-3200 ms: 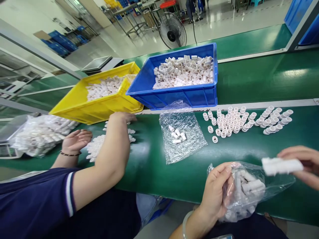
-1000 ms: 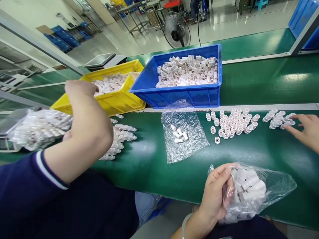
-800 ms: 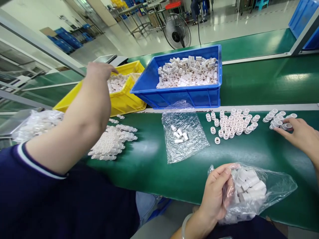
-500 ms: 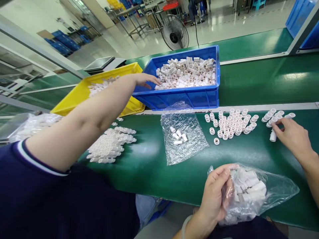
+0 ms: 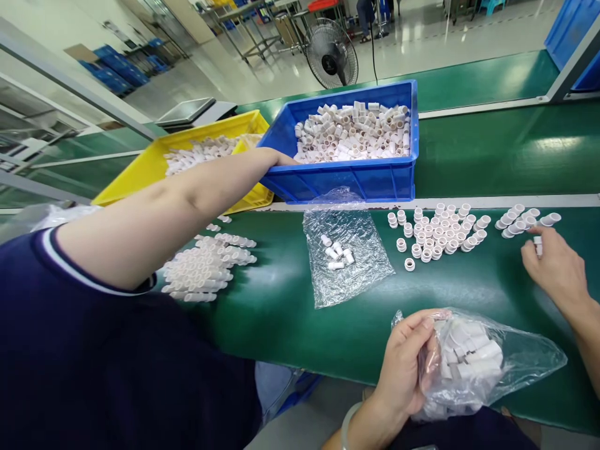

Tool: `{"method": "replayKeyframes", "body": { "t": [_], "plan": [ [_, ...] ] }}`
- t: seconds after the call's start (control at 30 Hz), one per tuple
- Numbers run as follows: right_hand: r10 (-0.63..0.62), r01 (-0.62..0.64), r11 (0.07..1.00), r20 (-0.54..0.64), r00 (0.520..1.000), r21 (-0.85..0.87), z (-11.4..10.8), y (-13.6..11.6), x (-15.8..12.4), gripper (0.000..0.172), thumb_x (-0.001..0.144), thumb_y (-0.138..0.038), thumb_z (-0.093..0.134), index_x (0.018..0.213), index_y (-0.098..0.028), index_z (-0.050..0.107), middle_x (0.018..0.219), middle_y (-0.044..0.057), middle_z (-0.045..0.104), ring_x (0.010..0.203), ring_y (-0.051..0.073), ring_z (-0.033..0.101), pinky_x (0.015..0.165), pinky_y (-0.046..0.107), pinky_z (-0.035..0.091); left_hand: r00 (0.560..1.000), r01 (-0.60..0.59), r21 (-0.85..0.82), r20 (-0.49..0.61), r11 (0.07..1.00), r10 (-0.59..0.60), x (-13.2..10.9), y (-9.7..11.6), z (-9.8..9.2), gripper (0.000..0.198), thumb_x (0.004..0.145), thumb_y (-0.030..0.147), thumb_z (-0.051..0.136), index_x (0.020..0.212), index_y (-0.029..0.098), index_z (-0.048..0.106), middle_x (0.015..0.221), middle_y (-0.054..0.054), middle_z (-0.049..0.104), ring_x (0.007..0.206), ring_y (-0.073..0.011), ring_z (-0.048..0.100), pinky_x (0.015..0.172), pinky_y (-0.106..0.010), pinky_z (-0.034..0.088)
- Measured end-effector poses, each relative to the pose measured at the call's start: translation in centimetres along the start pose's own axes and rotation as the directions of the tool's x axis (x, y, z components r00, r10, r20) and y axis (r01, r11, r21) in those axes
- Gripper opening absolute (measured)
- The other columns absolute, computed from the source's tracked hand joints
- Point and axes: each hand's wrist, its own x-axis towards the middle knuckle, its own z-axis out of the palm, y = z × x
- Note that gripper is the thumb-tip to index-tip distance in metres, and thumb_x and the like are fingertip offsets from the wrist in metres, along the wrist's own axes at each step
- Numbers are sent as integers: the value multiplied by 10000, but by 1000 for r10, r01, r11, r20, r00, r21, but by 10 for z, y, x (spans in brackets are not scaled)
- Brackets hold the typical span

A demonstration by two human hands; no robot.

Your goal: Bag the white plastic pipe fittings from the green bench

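My left hand (image 5: 410, 359) is closed on the gathered edge of a clear plastic bag (image 5: 525, 350), which bulges with white plastic pipe fittings (image 5: 473, 353). Over the right side of the bench, my right hand (image 5: 557, 265) pinches one white pipe fitting (image 5: 539, 245), partly covered by the fingers. Just beyond it lies a small group of white tube-shaped fittings (image 5: 515, 224). To their left stands a larger cluster of short, ringed white fittings (image 5: 438, 234), several upright with their openings up.
A co-worker's arm (image 5: 197, 194) crosses from the left, its hand inside a blue bin (image 5: 347, 178) of fittings. A yellow bin (image 5: 126, 181) stands beside it. On the green bench (image 5: 281, 319) lie a flat plastic bag (image 5: 347, 284) with several fittings on it and a pile of tubes (image 5: 201, 269).
My right hand has drawn slightly right and lifted a fitting between its fingers. The co-worker's hand has gone lower into the blue bin. My left hand holds the bag as before.
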Motion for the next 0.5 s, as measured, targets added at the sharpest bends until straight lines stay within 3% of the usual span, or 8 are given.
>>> {"method": "replayKeyframes", "body": {
  "t": [0.13,0.3,0.43,0.5],
  "plan": [
    [-19,21,1000,-84,996,21,0,-7,17,340,952,-456,498,1196,-228,559,1157,31,640,1000,219,604,638,292,349,1000,-10,-1,-10,1000,10,0,0,0,381,780,414,744,962,81,714,391,33,424,308,-36,278,378,-186,155],
    [-37,39,999,-66,997,37,3,-8,19,266,947,-408,503,1033,-190,629,959,69,676,766,201,597,572,282,299,1000,-20,-15,-11,1000,20,0,-1,-1,381,778,410,745,965,80,716,389,32,424,308,-35,289,381,-180,174],
    [42,-23,950,-54,998,312,-36,-7,-9,329,870,-538,602,1001,-241,653,716,-7,614,585,134,525,513,216,357,1000,-20,-10,-15,1000,20,1,1,-1,365,789,398,734,965,79,714,394,26,436,296,-36,283,357,-180,147],
    [-38,33,884,1,999,467,-64,-12,-32,362,842,-588,631,974,-251,652,650,-21,548,500,112,446,436,207,327,1000,-10,-18,-11,1000,9,2,2,0,374,777,401,743,972,84,712,403,27,443,287,-40,277,334,-181,136]
  ]
}}
